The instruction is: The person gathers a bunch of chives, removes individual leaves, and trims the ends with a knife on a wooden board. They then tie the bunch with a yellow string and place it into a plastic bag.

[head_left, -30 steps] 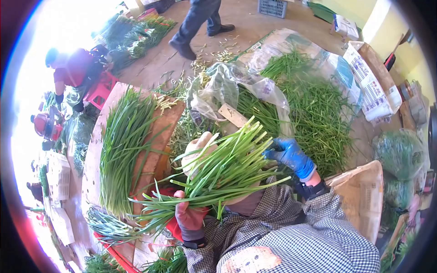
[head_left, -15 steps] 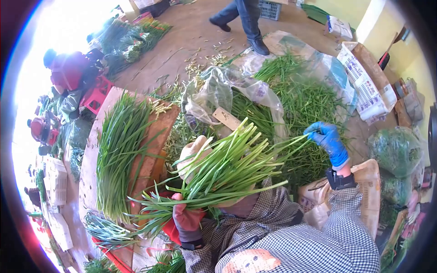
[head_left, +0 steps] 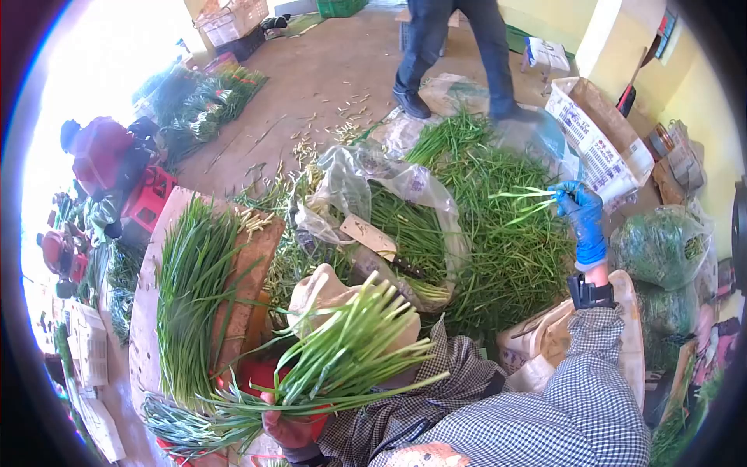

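A large bunch of green stalks [head_left: 350, 346] is held by my left hand [head_left: 286, 424], its pale cut ends fanned up to the right. My right hand [head_left: 580, 222], in a blue glove, is raised over the right side, closed on a few thin green stalks [head_left: 525, 198] that point left. Beneath and left of that hand lies a wide heap of loose greens [head_left: 506, 241]. A knife with a broad blade [head_left: 368, 237] rests on the clear plastic bag [head_left: 338, 183] of stalks. Long green leaves [head_left: 191, 303] lie in a row on the wooden board [head_left: 148, 311] at left.
A person in dark trousers [head_left: 424, 47] stands beyond the heap. A white crate [head_left: 587, 144] stands at the back right, above bagged greens [head_left: 661, 245]. Red stools [head_left: 152, 198] and other people [head_left: 109, 156] are at far left. An open basket [head_left: 626, 327] is beside my right arm.
My right hand has moved up and right, with its few stalks now apart from the bunch. My left hand and the bunch have moved down and left. The person beyond has stepped.
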Demonstrator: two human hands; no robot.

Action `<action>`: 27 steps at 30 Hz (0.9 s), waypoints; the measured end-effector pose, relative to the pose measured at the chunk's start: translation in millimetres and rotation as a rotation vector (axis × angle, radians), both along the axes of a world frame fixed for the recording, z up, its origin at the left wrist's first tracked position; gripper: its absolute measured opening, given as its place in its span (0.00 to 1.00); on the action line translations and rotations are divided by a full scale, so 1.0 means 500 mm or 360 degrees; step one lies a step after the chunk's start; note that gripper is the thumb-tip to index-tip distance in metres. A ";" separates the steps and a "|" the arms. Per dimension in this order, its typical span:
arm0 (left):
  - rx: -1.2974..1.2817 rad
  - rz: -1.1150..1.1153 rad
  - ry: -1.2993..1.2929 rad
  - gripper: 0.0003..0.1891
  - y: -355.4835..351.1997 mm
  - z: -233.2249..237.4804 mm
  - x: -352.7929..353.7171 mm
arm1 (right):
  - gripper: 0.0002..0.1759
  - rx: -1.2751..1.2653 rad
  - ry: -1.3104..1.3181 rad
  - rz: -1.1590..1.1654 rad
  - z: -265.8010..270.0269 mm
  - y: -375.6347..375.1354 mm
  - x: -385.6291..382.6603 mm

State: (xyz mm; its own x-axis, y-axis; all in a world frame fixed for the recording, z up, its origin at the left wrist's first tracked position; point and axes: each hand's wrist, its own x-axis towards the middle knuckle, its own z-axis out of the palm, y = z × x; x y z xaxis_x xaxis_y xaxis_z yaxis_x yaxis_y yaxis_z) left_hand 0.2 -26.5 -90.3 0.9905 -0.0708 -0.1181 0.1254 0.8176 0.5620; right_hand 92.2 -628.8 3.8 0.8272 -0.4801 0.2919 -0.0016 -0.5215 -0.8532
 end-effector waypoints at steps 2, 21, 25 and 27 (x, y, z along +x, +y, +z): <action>-0.0035 0.0072 0.0120 0.18 0.013 -0.013 -0.018 | 0.07 0.0159 -0.0087 0.0069 0.004 0.031 0.020; -0.0010 0.0124 -0.0127 0.13 -0.055 0.028 0.037 | 0.08 0.0351 -0.0246 0.0454 0.078 0.258 0.133; -0.0333 -0.0196 -0.0159 0.10 -0.097 0.058 0.092 | 0.11 0.0465 -0.0151 0.0669 0.091 0.383 0.127; -0.0456 -0.0436 -0.0246 0.10 -0.119 0.056 0.140 | 0.11 0.0568 -0.0037 0.0988 0.078 0.450 0.119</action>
